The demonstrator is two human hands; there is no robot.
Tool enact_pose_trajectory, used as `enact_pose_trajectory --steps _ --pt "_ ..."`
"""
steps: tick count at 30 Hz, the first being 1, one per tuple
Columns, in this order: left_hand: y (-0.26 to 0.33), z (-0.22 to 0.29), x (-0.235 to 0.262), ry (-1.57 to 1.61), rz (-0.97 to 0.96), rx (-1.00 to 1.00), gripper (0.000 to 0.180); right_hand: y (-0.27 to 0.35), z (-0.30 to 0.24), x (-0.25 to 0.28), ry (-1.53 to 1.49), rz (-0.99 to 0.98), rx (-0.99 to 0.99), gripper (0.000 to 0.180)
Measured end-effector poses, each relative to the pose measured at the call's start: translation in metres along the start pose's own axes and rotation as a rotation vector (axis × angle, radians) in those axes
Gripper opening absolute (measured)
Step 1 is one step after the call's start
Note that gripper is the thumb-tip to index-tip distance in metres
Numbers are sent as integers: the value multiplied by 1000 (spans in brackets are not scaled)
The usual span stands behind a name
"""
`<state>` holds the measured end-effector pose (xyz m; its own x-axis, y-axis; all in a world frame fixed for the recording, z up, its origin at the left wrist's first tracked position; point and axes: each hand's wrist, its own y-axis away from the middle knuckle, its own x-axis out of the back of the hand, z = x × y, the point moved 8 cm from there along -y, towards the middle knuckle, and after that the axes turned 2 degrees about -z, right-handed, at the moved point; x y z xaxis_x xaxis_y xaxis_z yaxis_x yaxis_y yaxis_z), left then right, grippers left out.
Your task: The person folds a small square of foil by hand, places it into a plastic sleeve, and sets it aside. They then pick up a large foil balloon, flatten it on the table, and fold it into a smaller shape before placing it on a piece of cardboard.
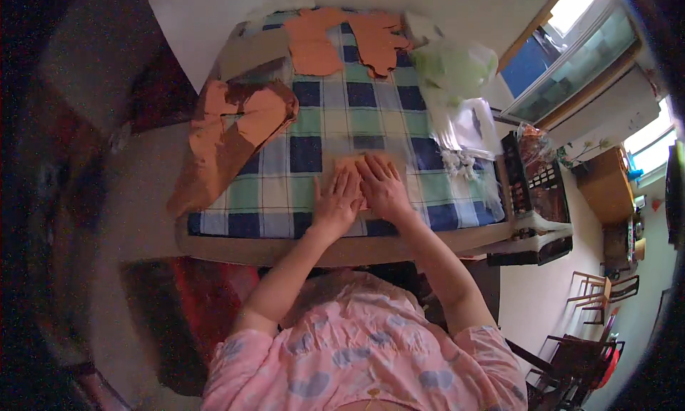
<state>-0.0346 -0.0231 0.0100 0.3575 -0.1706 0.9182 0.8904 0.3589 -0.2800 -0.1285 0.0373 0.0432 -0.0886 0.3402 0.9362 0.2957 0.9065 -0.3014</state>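
My left hand (338,207) and my right hand (385,190) lie flat, side by side, on a small folded orange cloth piece (348,163) near the front of the table. Fingers of both hands are stretched out, and they cover most of the cloth. A faint see-through edge, perhaps a plastic bag, shows around it. Beneath is a blue, green and white checked tablecloth (278,203). Farther off, two flat orange garments (314,43) lie at the far edge, while a larger orange garment pile (242,129) hangs over the left edge.
A grey-brown flat piece (253,53) lies at the far left. Clear plastic bags (471,129) and a pale green plastic bundle (453,68) are heaped on the right. Beside the table's right edge stands a dark plastic crate (535,190). Wooden chairs (599,290) are farther right.
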Motion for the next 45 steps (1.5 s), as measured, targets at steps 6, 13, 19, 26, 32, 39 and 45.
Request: enact_pose_trajectory --steps 6,13,19,26,32,39,45 --pt "1 -2 9 62 -67 27 62 2 6 -3 -12 -25 28 55" --pt "9 -4 16 -35 -23 23 61 31 37 32 55 25 -61 48" --pt "5 1 24 -26 -8 7 62 43 59 32 7 95 -123 51" --pt "8 -5 17 -64 -51 33 62 60 1 54 -324 -83 144 54" --pt "6 -2 14 -23 -81 45 63 76 -7 57 -188 -146 226 51" --pt "6 -6 10 -25 -82 56 64 69 -28 59 -14 -220 308 53" --pt "6 -3 15 -48 -55 29 64 60 -34 45 11 -222 332 54"
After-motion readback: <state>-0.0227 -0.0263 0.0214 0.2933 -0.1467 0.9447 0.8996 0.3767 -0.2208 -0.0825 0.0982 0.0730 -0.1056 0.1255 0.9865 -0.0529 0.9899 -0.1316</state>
